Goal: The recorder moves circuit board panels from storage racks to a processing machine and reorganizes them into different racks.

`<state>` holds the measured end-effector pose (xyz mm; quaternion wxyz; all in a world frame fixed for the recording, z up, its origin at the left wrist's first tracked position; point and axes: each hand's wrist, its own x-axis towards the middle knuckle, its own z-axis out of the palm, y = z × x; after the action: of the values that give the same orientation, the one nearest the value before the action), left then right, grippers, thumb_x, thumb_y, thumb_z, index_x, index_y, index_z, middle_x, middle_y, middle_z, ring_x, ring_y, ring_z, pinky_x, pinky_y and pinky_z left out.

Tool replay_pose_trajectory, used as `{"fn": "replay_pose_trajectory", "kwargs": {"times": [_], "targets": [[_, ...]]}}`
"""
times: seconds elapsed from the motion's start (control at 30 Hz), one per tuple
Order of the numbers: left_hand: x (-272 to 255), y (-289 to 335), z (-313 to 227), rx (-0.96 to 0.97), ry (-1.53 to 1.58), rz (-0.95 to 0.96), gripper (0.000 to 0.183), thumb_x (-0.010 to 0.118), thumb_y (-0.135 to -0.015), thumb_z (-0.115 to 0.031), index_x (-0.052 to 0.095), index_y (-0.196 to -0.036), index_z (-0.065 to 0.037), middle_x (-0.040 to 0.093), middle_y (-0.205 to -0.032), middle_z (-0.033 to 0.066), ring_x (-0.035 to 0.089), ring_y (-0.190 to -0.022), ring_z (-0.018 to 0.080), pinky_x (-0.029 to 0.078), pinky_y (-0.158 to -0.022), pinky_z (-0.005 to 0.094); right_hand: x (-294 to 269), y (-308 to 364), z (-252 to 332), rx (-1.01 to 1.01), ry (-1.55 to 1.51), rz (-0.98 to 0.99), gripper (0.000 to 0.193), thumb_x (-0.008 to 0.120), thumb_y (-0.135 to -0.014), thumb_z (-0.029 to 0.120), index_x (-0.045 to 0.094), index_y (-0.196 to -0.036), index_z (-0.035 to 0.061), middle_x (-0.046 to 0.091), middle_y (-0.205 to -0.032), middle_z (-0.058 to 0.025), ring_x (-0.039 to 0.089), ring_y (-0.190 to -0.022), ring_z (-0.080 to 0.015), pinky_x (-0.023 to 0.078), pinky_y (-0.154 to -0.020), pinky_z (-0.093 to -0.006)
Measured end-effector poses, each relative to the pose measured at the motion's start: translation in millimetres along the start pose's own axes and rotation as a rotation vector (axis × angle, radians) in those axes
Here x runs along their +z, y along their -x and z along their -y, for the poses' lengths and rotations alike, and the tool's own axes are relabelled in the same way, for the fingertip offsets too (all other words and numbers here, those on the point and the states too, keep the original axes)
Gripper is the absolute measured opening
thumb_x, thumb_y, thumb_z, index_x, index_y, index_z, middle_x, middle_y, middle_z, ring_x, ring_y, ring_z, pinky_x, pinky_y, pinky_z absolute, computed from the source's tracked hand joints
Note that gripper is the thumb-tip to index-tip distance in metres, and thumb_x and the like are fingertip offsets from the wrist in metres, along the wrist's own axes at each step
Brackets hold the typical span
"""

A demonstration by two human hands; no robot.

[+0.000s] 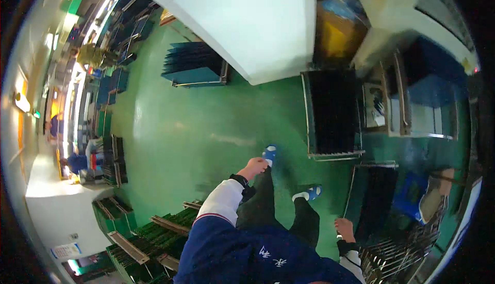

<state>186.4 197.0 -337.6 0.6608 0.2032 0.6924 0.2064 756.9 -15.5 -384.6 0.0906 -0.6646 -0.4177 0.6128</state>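
Observation:
My left hand (pixel 256 166) hangs out in front of my legs, above the green floor. Its fingers are loosely curled in, and nothing shows in them. Lower on the right, my right hand (pixel 344 228) is beside my leg with its fingers curled and no object visible in it. Closest to it is a dark rack of upright panels (pixel 375 193), apart from the hand. Dark trousers and two blue-and-white shoes (pixel 313 193) show below me, the feet set apart as in a stride.
Ahead stands a white wall corner (pixel 252 71). A rack of dark panels (pixel 194 62) sits left of it, another black rack (pixel 334 114) right. Green board racks (pixel 170 230) are at lower left, a wire rack (pixel 399 253) at lower right. People work along the far-left benches.

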Motion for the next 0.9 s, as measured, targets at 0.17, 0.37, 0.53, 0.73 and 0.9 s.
{"fn": "replay_pose_trajectory", "kwargs": {"times": [0.17, 0.37, 0.53, 0.73, 0.9], "targets": [[-95.4, -25.6, 3.2, 0.011, -0.120, -0.107, 0.026, 0.065, -0.080, -0.027, 0.067, -0.092, -0.004, 0.066, -0.080, 0.0045, 0.061, -0.065, 0.0133, 0.049, -0.059, 0.0291, 45.4, -44.1, 133.9, 0.171, -0.232, 0.038, 0.020, 0.060, -0.088, 0.020, 0.066, -0.089, 0.0013, 0.060, -0.068, -0.0002, 0.052, -0.055, -0.0090, 0.038, -0.048, -0.0231], [-197.4, -60.9, -3.3, 0.062, -0.156, -0.025, 0.032, 0.065, -0.079, -0.030, 0.067, -0.095, -0.003, 0.068, -0.084, 0.0087, 0.064, -0.071, 0.0168, 0.052, -0.066, 0.0319, 148.4, -153.1, 304.9, 0.097, 0.254, 0.199, 0.018, 0.059, -0.089, 0.019, 0.067, -0.085, 0.0035, 0.059, -0.069, 0.0005, 0.050, -0.058, -0.0074, 0.037, -0.049, -0.0236], [-291.9, -35.9, -6.1, -0.028, 0.080, -0.128, 0.036, 0.066, -0.079, -0.032, 0.067, -0.100, -0.002, 0.069, -0.089, 0.0108, 0.066, -0.079, 0.0205, 0.052, -0.072, 0.0334, 276.7, -223.0, 502.8, -0.188, 0.257, 0.350, 0.024, 0.061, -0.086, 0.023, 0.067, -0.087, 0.0004, 0.066, -0.078, -0.0039, 0.057, -0.071, -0.0113, 0.046, -0.064, -0.0298], [-376.0, -40.6, 18.0, -0.043, 0.175, -0.249, 0.035, 0.066, -0.081, -0.027, 0.067, -0.104, -0.001, 0.069, -0.090, 0.0087, 0.064, -0.078, 0.0165, 0.052, -0.071, 0.0317, 368.0, -294.1, 634.2, -0.050, 0.248, 0.513, 0.031, 0.056, -0.092, 0.025, 0.064, -0.108, -0.0012, 0.066, -0.095, -0.0045, 0.060, -0.080, -0.0123, 0.049, -0.073, -0.0282], [-416.5, -43.4, -3.1, -0.143, 0.289, -0.258, 0.034, 0.065, -0.084, -0.026, 0.065, -0.107, -0.001, 0.068, -0.091, 0.0066, 0.062, -0.075, 0.0139, 0.051, -0.067, 0.0293, 407.9, -333.7, 700.4, -0.078, 0.341, 0.553, 0.032, 0.055, -0.093, 0.026, 0.063, -0.110, 0.0000, 0.066, -0.098, -0.0064, 0.060, -0.082, -0.0122, 0.049, -0.071, -0.0270]]}}
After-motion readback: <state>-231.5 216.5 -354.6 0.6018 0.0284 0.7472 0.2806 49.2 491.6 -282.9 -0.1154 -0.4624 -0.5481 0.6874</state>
